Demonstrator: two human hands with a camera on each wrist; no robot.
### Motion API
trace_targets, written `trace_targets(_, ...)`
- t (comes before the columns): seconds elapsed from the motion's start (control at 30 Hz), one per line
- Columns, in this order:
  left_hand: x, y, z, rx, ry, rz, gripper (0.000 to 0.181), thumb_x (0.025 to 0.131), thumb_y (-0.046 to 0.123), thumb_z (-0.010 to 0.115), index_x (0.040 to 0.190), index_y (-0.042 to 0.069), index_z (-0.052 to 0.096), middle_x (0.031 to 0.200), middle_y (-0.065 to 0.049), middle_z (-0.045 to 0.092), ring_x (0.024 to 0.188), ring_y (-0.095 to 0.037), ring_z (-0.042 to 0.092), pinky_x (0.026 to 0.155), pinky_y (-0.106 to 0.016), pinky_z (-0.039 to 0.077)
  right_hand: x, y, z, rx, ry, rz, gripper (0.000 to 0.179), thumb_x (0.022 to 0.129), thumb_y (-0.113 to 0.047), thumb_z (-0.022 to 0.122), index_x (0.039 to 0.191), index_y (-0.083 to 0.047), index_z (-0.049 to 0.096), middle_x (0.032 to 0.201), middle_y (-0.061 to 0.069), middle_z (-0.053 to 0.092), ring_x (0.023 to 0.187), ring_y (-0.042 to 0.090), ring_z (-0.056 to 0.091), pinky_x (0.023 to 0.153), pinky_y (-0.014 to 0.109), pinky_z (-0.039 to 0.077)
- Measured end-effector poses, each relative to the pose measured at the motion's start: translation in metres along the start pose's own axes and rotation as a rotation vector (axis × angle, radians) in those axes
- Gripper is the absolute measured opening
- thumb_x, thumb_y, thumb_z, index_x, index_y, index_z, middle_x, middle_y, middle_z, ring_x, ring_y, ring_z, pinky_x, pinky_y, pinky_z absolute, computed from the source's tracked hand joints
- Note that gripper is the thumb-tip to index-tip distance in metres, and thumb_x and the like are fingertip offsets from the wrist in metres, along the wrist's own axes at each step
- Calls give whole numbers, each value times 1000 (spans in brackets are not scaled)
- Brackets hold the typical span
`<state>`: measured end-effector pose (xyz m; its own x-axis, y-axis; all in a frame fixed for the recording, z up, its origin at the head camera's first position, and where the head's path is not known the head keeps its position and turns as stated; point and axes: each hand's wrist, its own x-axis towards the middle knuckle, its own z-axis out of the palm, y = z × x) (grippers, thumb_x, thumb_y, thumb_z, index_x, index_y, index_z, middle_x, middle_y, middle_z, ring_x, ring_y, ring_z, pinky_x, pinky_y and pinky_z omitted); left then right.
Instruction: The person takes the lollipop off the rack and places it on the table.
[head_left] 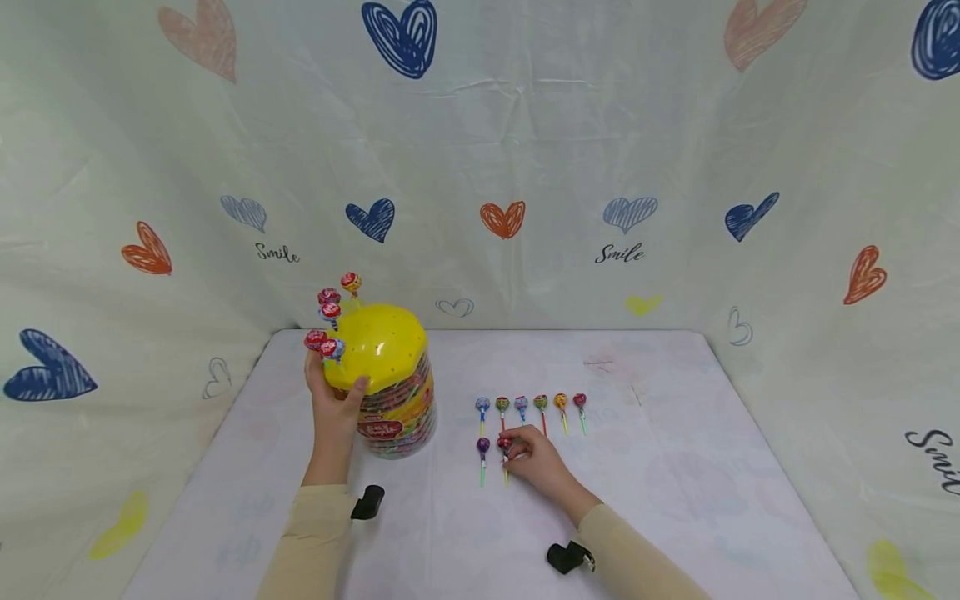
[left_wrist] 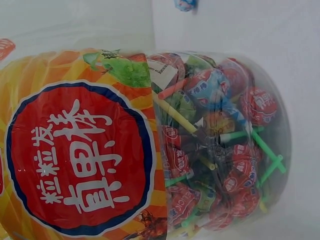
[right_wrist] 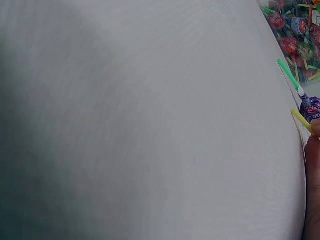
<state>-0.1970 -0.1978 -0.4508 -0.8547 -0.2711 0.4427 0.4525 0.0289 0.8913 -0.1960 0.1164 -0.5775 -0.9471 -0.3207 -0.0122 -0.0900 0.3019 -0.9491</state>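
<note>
right hand pinches a lollipop, apparently lining it up; left hand grips the jar. gentle release seems needed next.

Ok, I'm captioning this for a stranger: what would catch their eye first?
First, the bright yellow lid on the big candy jar, left of centre, with lollipops sticking up along its left side. Then two rows of lollipops right of the jar, where the right fingers pinch one in the nearer row.
</note>
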Motion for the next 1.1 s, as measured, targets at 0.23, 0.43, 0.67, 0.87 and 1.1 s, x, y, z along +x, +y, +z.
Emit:
trace_targets(0.23, 0, -1, -1, 8, -4, 6, 82, 94, 7, 61, 155, 22, 9, 149, 1, 21, 126, -16, 37, 105, -17, 35, 2, 2, 2, -17, -9, -26, 43, 78, 3, 76, 119, -1, 65, 102, 6, 56, 82, 14, 59, 68, 23, 52)
trace_targets(0.43, 0, -2, -1, 6, -4, 13, 81, 95, 9, 62, 155, 22, 10, 150, 0, 22, 126, -17, 38, 106, -18, 34, 3, 2, 2, -35, -10, -16, 43, 77, 2, 78, 118, -2, 66, 103, 6, 55, 82, 15, 59, 67, 23, 52)
trace_targets(0.67, 0, 0, -1, 24, -1, -16, 81, 94, 3, 59, 155, 18, 9, 151, -1, 18, 128, -15, 35, 107, -17, 32, 5, 5, 0, -56, -13, -3, 41, 77, -2, 79, 117, -4, 67, 99, 3, 56, 81, 16, 59, 68, 23, 50)
trace_targets(0.87, -5, 23, 6, 56, -17, -44, 79, 97, 6, 58, 155, 18, 7, 151, -4, 20, 127, -14, 36, 107, -17, 32, 5, 4, -1, -45, -8, -5, 42, 78, -2, 79, 118, -4, 67, 96, 4, 57, 82, 18, 58, 68, 24, 49)
trace_targets(1.1, -7, 30, 8, 71, -17, -61, 77, 97, 5, 57, 155, 17, 7, 150, -2, 20, 128, -13, 36, 108, -17, 31, 4, 7, -1, -14, -1, -12, 46, 77, 0, 79, 120, -3, 66, 92, 4, 59, 79, 17, 58, 68, 23, 48)
